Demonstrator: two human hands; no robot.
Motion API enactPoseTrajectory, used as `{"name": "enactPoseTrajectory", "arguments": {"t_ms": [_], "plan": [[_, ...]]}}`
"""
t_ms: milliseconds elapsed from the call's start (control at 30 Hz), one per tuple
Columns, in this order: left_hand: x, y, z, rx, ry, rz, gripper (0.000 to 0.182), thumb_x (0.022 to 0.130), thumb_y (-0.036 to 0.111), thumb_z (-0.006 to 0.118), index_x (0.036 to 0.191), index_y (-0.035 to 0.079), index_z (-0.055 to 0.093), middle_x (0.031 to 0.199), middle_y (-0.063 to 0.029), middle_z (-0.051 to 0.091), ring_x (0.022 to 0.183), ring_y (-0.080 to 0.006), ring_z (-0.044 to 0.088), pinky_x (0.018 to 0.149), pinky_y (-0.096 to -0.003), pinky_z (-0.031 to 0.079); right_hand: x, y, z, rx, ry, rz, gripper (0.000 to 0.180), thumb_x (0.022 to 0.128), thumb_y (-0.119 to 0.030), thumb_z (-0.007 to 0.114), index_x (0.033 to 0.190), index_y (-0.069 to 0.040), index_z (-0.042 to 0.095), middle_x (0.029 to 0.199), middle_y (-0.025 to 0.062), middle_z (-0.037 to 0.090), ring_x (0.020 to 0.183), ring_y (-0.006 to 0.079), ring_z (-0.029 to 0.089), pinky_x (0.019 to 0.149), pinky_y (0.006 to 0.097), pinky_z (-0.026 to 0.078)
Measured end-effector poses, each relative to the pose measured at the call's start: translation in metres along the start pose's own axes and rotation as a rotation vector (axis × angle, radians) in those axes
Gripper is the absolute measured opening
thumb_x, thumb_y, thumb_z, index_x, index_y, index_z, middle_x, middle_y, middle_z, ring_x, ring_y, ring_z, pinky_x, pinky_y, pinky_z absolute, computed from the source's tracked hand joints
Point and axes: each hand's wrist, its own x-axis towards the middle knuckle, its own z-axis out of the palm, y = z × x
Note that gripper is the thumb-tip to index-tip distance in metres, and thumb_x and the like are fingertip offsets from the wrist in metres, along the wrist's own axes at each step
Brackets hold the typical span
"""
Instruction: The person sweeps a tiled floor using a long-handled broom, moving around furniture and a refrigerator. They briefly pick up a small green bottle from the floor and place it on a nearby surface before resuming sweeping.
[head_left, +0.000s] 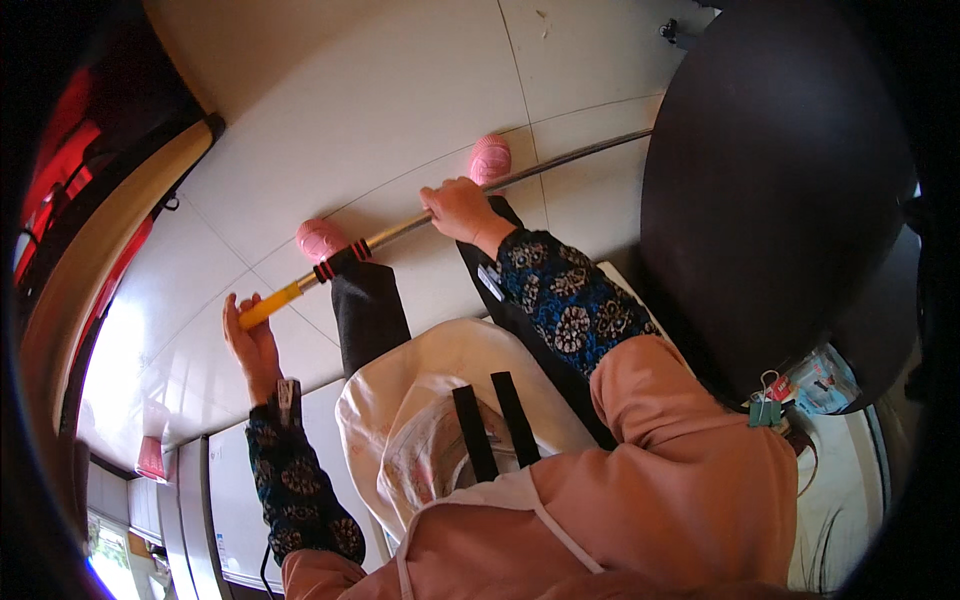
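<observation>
A long metal pole (409, 228) with a yellow end grip (271, 307) and a black foam sleeve with red bands (343, 260) slants across in front of my legs. My left hand (253, 341) holds the yellow grip at the pole's lower-left end. Farther along, my right hand (463, 211) is closed around the bare metal shaft. The pole's other end is hidden behind a large dark rounded panel (772, 195) at the right, perhaps a chair back, so I cannot tell what tool it belongs to.
Pale floor tiles (360, 97) lie under my pink shoes (321, 240). At the left is a wood-edged piece of furniture (135, 217) with red things beyond. A white cabinet (262, 480) and a pink bin-like container (151, 459) stand lower left. A clear plastic packet (825, 382) lies at the right.
</observation>
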Motion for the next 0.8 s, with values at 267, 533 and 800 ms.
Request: {"name": "enactPoseTrajectory", "arguments": {"t_ms": [267,533,800], "plan": [[-0.2,-0.022,0.068,0.283,0.127,-0.149,0.031,0.097,0.022,0.06,0.113,-0.004,0.055,0.102,-0.0172,0.067,0.099,-0.03,0.064,0.091,-0.0382,0.052,-0.173,0.039,0.001,0.335,0.151,0.054,0.011,0.075,-0.015,0.064,0.085,-0.009,0.064,0.074,0.0117,0.066,0.078,0.0336,0.065,0.071,0.049,0.049],[-0.206,-0.005,0.058,0.177,0.289,-0.198,0.019,0.099,0.021,0.055,0.101,0.002,0.053,0.094,-0.0113,0.063,0.104,-0.0301,0.062,0.095,-0.0427,0.05,-0.165,0.011,-0.006,0.249,-0.006,0.193,0.011,0.074,-0.014,0.068,0.083,-0.012,0.062,0.076,0.0072,0.066,0.083,0.0314,0.063,0.074,0.0478,0.044],[-0.19,0.015,0.055,0.27,0.324,-0.202,0.018,0.101,0.018,0.051,0.095,0.002,0.054,0.09,-0.0102,0.062,0.103,-0.031,0.063,0.095,-0.0424,0.05,-0.15,0.009,-0.01,0.274,0.109,0.189,0.021,0.067,-0.017,0.074,0.084,-0.012,0.063,0.074,0.0081,0.066,0.082,0.0301,0.064,0.075,0.0468,0.045]]}}
